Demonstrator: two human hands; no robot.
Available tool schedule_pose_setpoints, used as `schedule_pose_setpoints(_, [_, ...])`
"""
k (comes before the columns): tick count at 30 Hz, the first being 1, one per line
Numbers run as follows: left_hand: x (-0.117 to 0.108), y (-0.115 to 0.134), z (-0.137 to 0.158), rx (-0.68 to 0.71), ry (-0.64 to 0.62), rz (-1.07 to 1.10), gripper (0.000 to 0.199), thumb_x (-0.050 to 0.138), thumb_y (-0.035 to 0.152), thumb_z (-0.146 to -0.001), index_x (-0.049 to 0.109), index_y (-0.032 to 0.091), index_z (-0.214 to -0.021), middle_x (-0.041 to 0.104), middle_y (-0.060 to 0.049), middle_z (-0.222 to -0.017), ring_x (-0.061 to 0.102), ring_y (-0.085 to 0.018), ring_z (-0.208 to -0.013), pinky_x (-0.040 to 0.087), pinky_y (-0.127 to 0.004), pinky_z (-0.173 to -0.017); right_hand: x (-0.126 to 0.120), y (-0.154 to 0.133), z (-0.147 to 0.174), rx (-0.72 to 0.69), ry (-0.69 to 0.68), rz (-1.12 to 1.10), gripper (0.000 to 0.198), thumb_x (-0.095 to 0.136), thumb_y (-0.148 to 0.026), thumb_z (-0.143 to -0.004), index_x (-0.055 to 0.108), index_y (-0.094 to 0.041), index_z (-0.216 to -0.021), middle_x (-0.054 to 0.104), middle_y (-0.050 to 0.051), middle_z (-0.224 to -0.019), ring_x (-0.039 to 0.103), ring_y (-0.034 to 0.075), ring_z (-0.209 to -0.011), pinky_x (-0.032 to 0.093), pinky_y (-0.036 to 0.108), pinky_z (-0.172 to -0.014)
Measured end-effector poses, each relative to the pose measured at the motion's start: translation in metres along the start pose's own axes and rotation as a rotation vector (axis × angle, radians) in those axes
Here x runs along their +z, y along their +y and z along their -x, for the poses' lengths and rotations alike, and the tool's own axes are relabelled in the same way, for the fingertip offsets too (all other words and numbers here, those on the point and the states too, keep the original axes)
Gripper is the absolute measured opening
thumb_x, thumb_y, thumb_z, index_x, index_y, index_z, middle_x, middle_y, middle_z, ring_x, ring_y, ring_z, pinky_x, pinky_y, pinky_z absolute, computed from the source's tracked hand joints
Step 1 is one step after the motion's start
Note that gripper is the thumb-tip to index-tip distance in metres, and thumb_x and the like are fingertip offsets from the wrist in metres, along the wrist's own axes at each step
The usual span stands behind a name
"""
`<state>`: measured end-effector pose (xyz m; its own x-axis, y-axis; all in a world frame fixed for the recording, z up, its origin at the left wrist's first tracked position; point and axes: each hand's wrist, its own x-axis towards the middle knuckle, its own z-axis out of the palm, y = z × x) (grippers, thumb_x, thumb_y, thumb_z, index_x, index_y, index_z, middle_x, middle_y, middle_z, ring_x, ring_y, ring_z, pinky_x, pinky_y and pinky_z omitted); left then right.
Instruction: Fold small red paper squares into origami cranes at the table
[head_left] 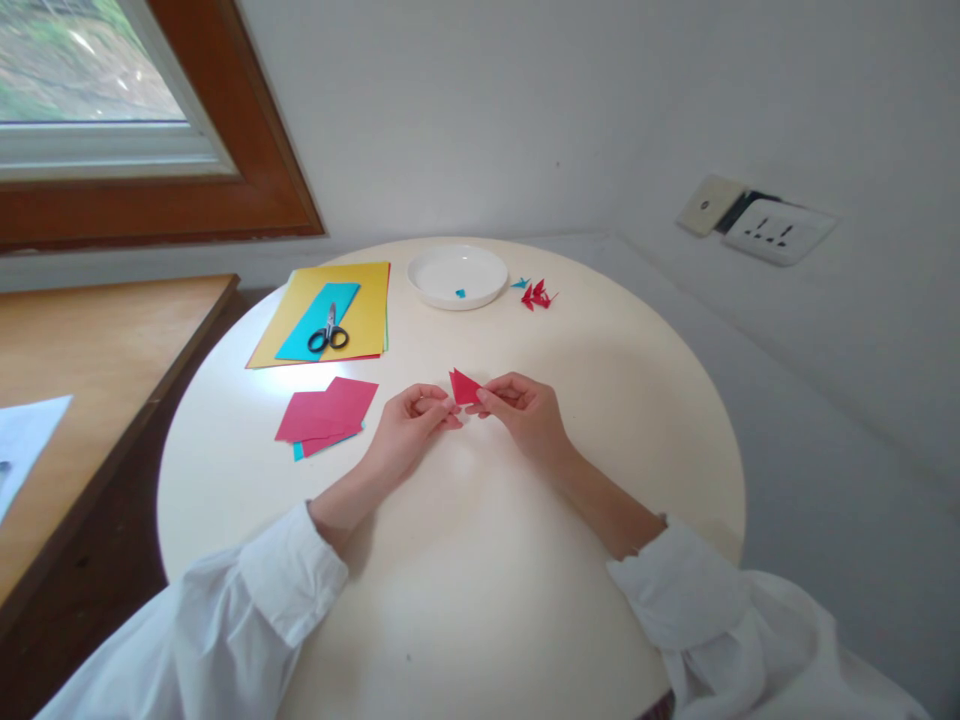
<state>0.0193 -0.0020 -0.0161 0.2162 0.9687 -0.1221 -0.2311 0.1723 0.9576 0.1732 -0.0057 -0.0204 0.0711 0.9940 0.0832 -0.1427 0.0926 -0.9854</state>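
Head view: right hand point(526, 405) pinches folded red paper point(464, 388); left hand point(411, 418) just beside, fingers narrowed, grip unclear. Paper sits between both. Likely mid-fold; next crease would call for aligned edges.

Folded red paper point(465, 387) sits between the hands point(529, 415).

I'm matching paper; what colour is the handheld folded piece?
The folded piece is red, as the head view shows.
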Motion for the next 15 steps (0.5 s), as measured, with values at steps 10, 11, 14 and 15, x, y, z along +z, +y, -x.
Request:
schedule_pose_setpoints(10, [-0.002, -0.0041, -0.0013, -0.001, -0.053, -0.141, 0.028, 0.074, 0.039, -0.064, 0.067, 0.013, -0.069, 0.066, -0.004, -0.063, 0.058, -0.011, -0.059, 0.043, -0.024, -0.061, 0.0001, 0.0017, -0.0017, 0.009, -0.038, -0.011, 0.022, 0.075, -0.033, -0.058, 0.06, -0.017, -0.062, 0.068, -0.001, -0.059, 0.066, 0.015, -0.056, 0.053, 0.027, -0.058])
schedule_pose_setpoints(11, [-0.0022, -0.0043, -0.0014, 0.008, -0.044, -0.158, 0.027, 0.073, 0.039, -0.064, 0.066, 0.013, -0.068, 0.066, -0.003, -0.062, 0.057, -0.011, -0.058, 0.042, -0.024, -0.059, 0.0005, 0.0014, -0.0016, 0.015, -0.039, -0.017, 0.022, 0.075, -0.033, -0.058, 0.06, -0.017, -0.062, 0.067, -0.001, -0.058, 0.067, 0.015, -0.056, 0.053, 0.027, -0.058])
schedule_pose_setpoints(14, [-0.0019, -0.0034, -0.0013, 0.024, -0.032, -0.194, 0.026, 0.071, 0.038, -0.066, 0.065, 0.013, -0.067, 0.065, -0.002, -0.061, 0.057, -0.011, -0.057, 0.041, -0.023, -0.058, 0.0013, 0.0004, -0.0011, 0.034, -0.033, -0.033, 0.021, 0.074, -0.032, -0.058, 0.06, -0.017, -0.061, 0.067, -0.001, -0.058, 0.067, 0.015, -0.056, 0.052, 0.026, -0.057])
schedule_pose_setpoints(15, [-0.0015, -0.0028, -0.0011, 0.027, -0.028, -0.203, 0.025, 0.071, 0.038, -0.066, 0.065, 0.013, -0.067, 0.065, -0.002, -0.06, 0.057, -0.011, -0.057, 0.041, -0.023, -0.058, 0.0015, 0.0001, -0.0009, 0.04, -0.029, -0.036, 0.02, 0.074, -0.031, -0.058, 0.06, -0.017, -0.061, 0.067, -0.001, -0.057, 0.067, 0.015, -0.055, 0.052, 0.026, -0.057])
